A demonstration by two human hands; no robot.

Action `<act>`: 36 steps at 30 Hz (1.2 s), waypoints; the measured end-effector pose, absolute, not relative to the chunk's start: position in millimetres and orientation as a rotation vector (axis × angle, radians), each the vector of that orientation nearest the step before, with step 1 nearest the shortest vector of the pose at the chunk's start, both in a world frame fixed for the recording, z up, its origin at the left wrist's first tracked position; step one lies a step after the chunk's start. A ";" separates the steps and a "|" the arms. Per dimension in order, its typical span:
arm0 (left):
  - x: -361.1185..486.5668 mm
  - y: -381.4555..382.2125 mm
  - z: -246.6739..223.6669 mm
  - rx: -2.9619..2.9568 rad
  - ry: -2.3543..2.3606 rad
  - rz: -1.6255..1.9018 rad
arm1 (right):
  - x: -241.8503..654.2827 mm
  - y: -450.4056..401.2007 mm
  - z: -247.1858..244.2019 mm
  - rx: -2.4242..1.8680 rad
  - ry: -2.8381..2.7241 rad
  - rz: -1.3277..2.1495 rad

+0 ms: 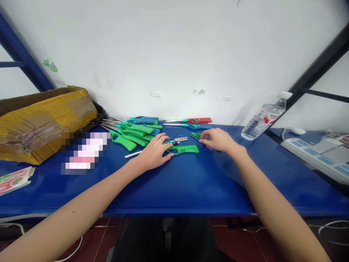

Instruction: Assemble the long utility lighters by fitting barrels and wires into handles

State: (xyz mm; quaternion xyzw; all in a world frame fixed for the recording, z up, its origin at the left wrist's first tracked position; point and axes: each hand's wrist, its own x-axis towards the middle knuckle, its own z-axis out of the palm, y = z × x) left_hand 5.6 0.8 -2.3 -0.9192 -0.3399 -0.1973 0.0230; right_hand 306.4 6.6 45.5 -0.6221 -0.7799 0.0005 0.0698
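So the left hand is around the middle of the frame, fingers loosely spread over an opened-up lighter, with the thumb down by the loop of the green casing. Can't tell if that grip is really holding the casing or just resting on it. The casing lies hollow side up on the blue surface, a bit right of those fingers. Just above it is a small pale inner part, and a metal tube pokes out on the other side of the hand.

Right hand is right of center, thumb and fingertips pinched on a smaller green piece low against the surface. Something see-through is under the fingers too, mostly hidden.

There's a messy heap of green and blue lighters left of center, metal ends pointing left. Up near the wall, a red lighter and a blue lighter lie close together.

Around the edges: a taped cardboard box at left, a printed card below it, a tilted water bottle upper right, and a white power strip far right.
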 end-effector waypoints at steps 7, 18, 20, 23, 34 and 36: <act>5.7 0.6 -2.4 -2.851 -1.041 -0.609 | 307.3 11.4 41.0 -1.746 -2.448 0.129; 6.9 -1.7 -2.3 -2.847 -1.037 -0.629 | 316.8 16.4 31.2 -1.601 -2.526 0.020; 7.1 -2.2 -2.2 -2.848 -1.041 -0.630 | 315.8 15.8 31.3 -1.580 -2.527 0.033; 7.2 -2.5 -1.9 -2.852 -1.050 -0.635 | 314.6 14.8 31.2 -1.608 -2.508 0.004; 6.6 -2.5 -0.2 -2.846 -1.070 -0.589 | 304.8 11.1 27.6 -1.680 -2.497 -0.070; 6.2 -2.2 0.5 -2.847 -1.073 -0.574 | 304.9 11.3 26.9 -1.706 -2.487 -0.105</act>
